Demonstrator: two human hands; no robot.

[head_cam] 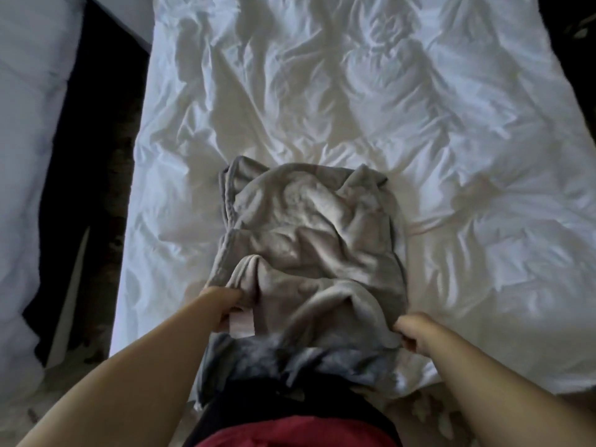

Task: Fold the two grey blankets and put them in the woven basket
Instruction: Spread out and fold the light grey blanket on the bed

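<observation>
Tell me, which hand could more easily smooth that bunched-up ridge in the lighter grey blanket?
Probably the left hand: it grips the blanket right beside the ridge; the right hand holds the opposite corner.

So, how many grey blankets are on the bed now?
2. The lighter grey blanket lies on the white duvet, gripped by the left hand and right hand. The darker grey blanket is bunched at the near bed edge, partly hidden under it.

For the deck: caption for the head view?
Left hand and right hand grip the near edge of a grey blanket on a white duvet.
</observation>
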